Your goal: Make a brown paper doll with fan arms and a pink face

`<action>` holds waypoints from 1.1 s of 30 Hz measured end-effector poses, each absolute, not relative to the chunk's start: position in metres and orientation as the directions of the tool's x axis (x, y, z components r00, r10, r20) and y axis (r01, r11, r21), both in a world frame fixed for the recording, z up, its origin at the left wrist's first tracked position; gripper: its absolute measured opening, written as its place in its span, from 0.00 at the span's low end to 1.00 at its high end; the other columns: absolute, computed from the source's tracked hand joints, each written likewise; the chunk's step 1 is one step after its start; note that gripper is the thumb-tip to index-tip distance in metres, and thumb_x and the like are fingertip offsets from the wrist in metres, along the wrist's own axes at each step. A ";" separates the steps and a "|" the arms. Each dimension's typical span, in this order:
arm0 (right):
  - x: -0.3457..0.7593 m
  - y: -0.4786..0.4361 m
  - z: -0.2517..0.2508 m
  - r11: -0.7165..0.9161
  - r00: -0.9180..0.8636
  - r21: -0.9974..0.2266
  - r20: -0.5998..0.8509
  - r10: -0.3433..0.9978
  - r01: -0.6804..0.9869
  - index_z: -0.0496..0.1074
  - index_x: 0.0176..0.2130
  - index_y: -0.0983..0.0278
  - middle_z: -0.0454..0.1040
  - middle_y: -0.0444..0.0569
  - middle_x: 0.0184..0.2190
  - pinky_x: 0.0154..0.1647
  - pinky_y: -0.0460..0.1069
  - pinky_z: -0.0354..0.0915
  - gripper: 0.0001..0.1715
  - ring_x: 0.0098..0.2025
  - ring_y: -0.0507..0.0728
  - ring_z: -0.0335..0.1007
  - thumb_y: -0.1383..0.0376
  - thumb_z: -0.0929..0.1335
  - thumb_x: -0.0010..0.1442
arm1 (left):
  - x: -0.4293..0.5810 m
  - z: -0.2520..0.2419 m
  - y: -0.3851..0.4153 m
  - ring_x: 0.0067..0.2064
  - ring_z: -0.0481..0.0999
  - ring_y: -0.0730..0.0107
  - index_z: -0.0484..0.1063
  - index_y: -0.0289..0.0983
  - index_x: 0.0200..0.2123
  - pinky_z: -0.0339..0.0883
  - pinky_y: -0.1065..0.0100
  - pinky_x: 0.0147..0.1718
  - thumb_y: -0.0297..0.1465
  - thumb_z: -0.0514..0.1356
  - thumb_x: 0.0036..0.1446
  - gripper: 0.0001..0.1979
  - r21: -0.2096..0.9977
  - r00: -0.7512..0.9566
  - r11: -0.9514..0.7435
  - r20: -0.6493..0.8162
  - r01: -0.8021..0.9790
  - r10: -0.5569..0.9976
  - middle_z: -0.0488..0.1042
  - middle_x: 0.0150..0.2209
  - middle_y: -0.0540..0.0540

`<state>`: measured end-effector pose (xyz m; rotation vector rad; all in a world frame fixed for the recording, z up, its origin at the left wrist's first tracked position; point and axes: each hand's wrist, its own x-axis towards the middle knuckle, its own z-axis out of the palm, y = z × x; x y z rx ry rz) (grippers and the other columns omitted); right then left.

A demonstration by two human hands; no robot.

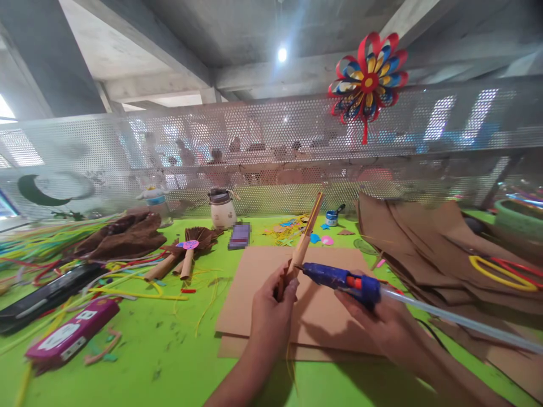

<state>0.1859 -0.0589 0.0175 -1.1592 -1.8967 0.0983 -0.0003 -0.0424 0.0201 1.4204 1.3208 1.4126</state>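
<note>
Our left hand (275, 299) is closed around a paper roll (301, 249), which slants up and away from it. Our right hand (377, 321) is wrapped around a glue gun (331, 277), its tip just beside the roll. Beyond the grip, leftward, stands a pale jar (223, 211), contents hidden from us; right of the roll's far end, a blue pot (331, 219). Well right of both hands, a green tub (518, 223) holds shiny, blurred stuff (528, 196).
</note>
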 end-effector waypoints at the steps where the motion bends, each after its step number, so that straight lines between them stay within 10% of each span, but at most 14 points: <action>1: 0.185 -0.059 0.018 0.559 -0.174 -0.482 0.632 0.755 0.675 0.71 0.39 0.66 0.76 0.51 0.34 0.38 0.48 0.70 0.17 0.36 0.59 0.73 0.57 0.60 0.60 | 0.000 0.021 -0.042 0.22 0.63 0.75 0.72 0.33 0.28 0.56 0.74 0.20 0.35 0.60 0.48 0.10 0.964 -0.127 -0.207 0.229 0.164 0.965 0.68 0.20 0.51; 17: 0.189 -0.055 0.010 0.503 -0.140 -0.541 0.575 0.806 0.674 0.72 0.38 0.65 0.76 0.51 0.34 0.39 0.50 0.69 0.18 0.37 0.59 0.72 0.56 0.61 0.60 | 0.001 0.022 -0.042 0.20 0.62 0.76 0.73 0.31 0.38 0.56 0.74 0.20 0.36 0.60 0.48 0.16 0.978 -0.120 -0.161 0.178 0.134 0.977 0.67 0.19 0.51; 33: 0.187 -0.058 0.018 0.517 -0.151 -0.531 0.585 0.797 0.671 0.71 0.37 0.65 0.75 0.50 0.32 0.38 0.49 0.69 0.17 0.35 0.59 0.72 0.56 0.61 0.60 | -0.001 0.018 -0.040 0.20 0.62 0.76 0.72 0.31 0.28 0.56 0.73 0.21 0.40 0.62 0.46 0.16 0.993 -0.066 -0.116 0.115 -0.014 0.991 0.66 0.18 0.51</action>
